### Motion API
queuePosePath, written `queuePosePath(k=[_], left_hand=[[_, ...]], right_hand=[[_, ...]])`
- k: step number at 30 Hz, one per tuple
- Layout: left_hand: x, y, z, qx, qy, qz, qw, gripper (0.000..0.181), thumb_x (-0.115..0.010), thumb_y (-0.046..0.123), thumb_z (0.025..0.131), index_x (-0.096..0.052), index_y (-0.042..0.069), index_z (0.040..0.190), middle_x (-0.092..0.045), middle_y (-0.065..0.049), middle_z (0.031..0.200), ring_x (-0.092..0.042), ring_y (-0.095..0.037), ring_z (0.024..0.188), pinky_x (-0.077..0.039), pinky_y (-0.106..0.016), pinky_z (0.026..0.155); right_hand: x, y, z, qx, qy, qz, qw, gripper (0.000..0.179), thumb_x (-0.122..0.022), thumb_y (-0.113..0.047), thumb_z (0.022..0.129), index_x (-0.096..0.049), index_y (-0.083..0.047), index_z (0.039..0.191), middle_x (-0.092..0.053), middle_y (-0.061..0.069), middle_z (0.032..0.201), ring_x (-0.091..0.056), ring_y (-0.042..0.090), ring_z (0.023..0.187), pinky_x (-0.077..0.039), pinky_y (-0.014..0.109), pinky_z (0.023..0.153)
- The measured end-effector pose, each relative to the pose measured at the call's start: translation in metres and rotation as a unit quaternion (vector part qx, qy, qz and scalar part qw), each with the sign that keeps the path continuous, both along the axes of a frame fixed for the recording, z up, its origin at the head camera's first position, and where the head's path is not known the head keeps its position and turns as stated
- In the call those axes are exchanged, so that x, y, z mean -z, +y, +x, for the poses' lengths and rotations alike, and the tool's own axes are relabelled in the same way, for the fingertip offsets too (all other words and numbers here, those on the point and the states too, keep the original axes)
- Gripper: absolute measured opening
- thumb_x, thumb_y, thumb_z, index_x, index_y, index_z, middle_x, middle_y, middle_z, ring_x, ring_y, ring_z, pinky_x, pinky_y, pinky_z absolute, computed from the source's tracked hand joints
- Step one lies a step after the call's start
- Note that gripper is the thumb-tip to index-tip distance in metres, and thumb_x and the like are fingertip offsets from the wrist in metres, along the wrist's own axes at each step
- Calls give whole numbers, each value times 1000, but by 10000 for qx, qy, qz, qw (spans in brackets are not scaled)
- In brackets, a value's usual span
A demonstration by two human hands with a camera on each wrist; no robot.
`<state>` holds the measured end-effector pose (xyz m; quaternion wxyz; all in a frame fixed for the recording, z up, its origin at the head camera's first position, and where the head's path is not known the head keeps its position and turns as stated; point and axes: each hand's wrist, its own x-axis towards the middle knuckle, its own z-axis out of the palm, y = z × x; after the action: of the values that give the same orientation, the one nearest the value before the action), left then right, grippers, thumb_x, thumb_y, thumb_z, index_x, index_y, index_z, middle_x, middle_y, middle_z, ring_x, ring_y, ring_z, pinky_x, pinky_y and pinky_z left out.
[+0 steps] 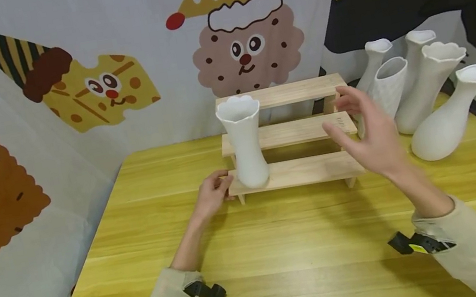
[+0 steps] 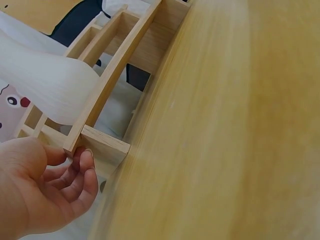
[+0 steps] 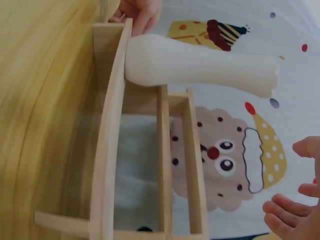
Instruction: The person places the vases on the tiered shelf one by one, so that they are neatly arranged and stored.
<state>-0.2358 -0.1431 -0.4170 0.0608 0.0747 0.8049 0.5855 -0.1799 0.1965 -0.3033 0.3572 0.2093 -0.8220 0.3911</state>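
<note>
A white vase (image 1: 247, 147) with a scalloped rim stands upright on the left part of the lowest step of a three-tier wooden stand (image 1: 309, 170). My left hand (image 2: 50, 185) pinches the left end of that lowest step, thumb on the top edge and fingers curled beneath. Raised in the air by the stand's right end, my right hand (image 1: 372, 138) holds nothing, its fingers spread and slightly bent. In the right wrist view, the fingers (image 3: 285, 212) are apart from the vase and the stand.
Several white vases are grouped at the table's back right, among them a round-bellied one (image 1: 442, 128) leaning and a textured one (image 1: 392, 89) beside the right hand. A printed cloth (image 1: 172, 75) hangs behind the yellow wooden table (image 1: 287, 267).
</note>
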Motion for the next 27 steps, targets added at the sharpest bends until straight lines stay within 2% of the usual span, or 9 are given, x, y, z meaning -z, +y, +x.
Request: queuePosePath(k=[8, 9, 11, 15, 18, 23, 25, 27], left_hand=[[-2, 1, 0, 6, -20, 3, 10000, 41, -56, 21, 107, -54, -1, 140, -58, -10, 86, -51, -19, 70, -62, -40, 78], [-2, 1, 0, 7, -14, 1, 10000, 40, -55, 21, 107, -53, -2, 140, -58, -10, 86, -51, -19, 70, -62, -40, 78], [-2, 1, 0, 21, -3, 4, 10000, 41, -55, 21, 107, -53, -2, 140, -58, -10, 86, -51, -18, 70, -62, -40, 78], [-2, 1, 0, 53, 25, -37, 10000, 40, -55, 20, 107, -53, -3, 140, -57, -9, 85, -51, -18, 70, -62, -38, 78], [-2, 1, 0, 38, 23, -71, 10000, 39, -55, 19, 107, -53, -3, 139, -55, -8, 83, -50, -18, 69, -62, -37, 76], [-3, 1, 0, 16, 20, -63, 10000, 40, -55, 19, 107, -53, -3, 139, -56, -9, 83, -50, -17, 68, -62, -37, 76], [-3, 1, 0, 19, 17, -63, 10000, 40, -55, 19, 107, -53, -3, 140, -56, -9, 83, -50, -17, 68, -62, -37, 76], [-3, 1, 0, 13, 6, -59, 10000, 39, -55, 19, 107, -53, -3, 139, -56, -8, 82, -50, -17, 68, -63, -36, 75]], right_hand=[[-15, 28, 14, 575, 72, 55, 9983, 65, -77, -5, 86, -50, -4, 146, -63, 21, 124, -58, 37, 113, -38, 16, 102], [-16, 31, 15, 673, 127, 81, 9976, 65, -76, -7, 86, -50, -4, 146, -63, 21, 125, -59, 34, 114, -38, 15, 102], [-18, 39, 16, 884, 247, 124, 9957, 63, -76, -10, 88, -50, -5, 145, -64, 21, 125, -60, 25, 116, -37, 13, 102], [-19, 57, 17, 1193, 346, 17, 9922, 60, -74, -14, 90, -52, -7, 145, -64, 22, 126, -53, -6, 115, -37, 11, 103], [-18, 70, 18, 1390, 286, -26, 9899, 60, -73, -16, 90, -52, -9, 146, -62, 24, 127, -45, -18, 112, -35, 10, 103], [-18, 89, 22, 1830, 151, 71, 9830, 61, -72, -19, 91, -50, -12, 148, -61, 25, 130, -42, -21, 112, -33, 7, 103], [-18, 96, 24, 2024, 20, 63, 9793, 63, -72, -16, 91, -48, -16, 149, -59, 23, 132, -43, -18, 114, -32, 8, 105], [-18, 103, 25, 2194, -121, 51, 9755, 65, -72, -13, 91, -46, -18, 151, -58, 22, 134, -47, -8, 120, -31, 9, 106]])
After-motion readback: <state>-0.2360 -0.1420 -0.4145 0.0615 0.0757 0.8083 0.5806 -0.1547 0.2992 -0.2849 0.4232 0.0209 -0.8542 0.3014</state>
